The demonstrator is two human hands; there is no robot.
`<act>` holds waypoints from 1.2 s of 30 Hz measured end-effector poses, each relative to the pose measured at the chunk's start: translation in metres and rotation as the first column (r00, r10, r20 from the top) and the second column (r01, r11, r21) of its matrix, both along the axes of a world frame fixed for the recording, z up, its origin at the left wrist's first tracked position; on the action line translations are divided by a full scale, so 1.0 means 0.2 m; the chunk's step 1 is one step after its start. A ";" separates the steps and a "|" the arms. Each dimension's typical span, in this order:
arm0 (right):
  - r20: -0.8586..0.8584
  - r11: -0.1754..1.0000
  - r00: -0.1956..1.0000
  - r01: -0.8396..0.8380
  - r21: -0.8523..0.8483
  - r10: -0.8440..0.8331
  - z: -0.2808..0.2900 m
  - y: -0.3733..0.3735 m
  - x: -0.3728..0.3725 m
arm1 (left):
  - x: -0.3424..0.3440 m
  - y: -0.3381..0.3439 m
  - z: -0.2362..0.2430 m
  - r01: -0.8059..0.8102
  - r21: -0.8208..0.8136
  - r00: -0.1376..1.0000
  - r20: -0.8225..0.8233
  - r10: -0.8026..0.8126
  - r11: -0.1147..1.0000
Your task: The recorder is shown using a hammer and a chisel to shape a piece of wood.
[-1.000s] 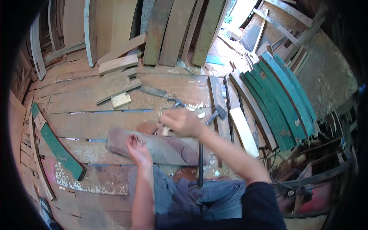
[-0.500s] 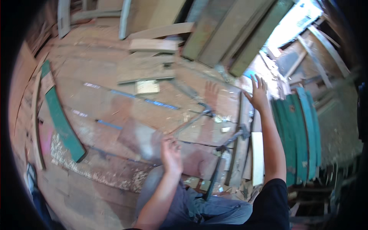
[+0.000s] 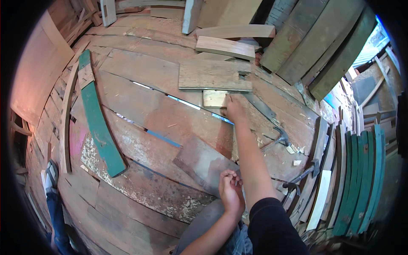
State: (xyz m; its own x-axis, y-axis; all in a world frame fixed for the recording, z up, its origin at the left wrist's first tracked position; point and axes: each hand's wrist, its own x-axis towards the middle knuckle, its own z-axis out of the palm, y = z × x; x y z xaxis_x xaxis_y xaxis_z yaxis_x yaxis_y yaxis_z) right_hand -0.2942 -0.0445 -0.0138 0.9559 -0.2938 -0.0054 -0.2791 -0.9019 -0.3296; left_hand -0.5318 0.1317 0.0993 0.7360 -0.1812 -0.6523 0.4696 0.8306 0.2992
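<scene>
My right hand [image 3: 235,109] stretches forward to a small pale wood block [image 3: 214,98], its fingers closed at the block's right end. The block lies against the near edge of a weathered board [image 3: 212,75] with a notch in its right end. Close to my body, my left hand [image 3: 231,190] is held palm up with its fingers curled in. What lies within those fingers, if anything, is too small to make out. Beyond my right forearm, a claw hammer [image 3: 280,137] rests on the floor.
A curved green board [image 3: 100,123] lies at the left. Several green boards [image 3: 361,182] stand stacked at the right, near more hammers [image 3: 292,187]. Long planks [image 3: 297,46] lean at the back. Gaps run between the floorboards [image 3: 140,106]. Another person's leg [image 3: 55,208] shows at lower left.
My right hand has come down from a raised, spread pose at the right to the pale block. My left hand's fingers are curled more tightly. The view has swung left.
</scene>
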 end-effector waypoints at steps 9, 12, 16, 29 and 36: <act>0.160 0.877 0.917 -0.283 -0.388 0.366 0.38 -0.27 -0.51 | 0.00 -0.03 0.01 0.056 -0.021 0.998 0.012 -0.056 0.998; 0.111 0.758 0.928 -0.216 -0.616 0.354 0.77 -0.59 -0.85 | 0.00 -0.01 0.05 0.024 0.027 1.000 -0.005 -0.024 0.999; 0.297 0.524 0.765 0.618 -0.586 -0.571 1.34 -1.28 -1.42 | -0.06 -0.07 0.05 0.094 -0.016 0.992 0.089 -0.093 0.995; -0.320 0.961 0.934 0.070 -0.267 -0.156 0.70 -0.52 -0.91 | 0.41 0.36 0.01 0.011 0.583 0.735 0.546 -0.402 0.813; -0.289 0.967 0.955 -0.018 -0.255 -0.058 0.34 -0.33 0.02 | 0.70 0.47 -0.40 -0.747 0.663 0.019 0.096 -0.995 0.050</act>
State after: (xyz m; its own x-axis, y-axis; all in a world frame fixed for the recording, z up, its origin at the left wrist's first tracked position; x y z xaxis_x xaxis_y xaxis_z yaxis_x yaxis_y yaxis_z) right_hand -0.2900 -0.1097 0.0538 0.9171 -0.3409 -0.2065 -0.3471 -0.9378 0.0069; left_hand -0.3924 0.2251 0.0201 0.5827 -0.6865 0.4348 -0.8104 -0.4512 0.3736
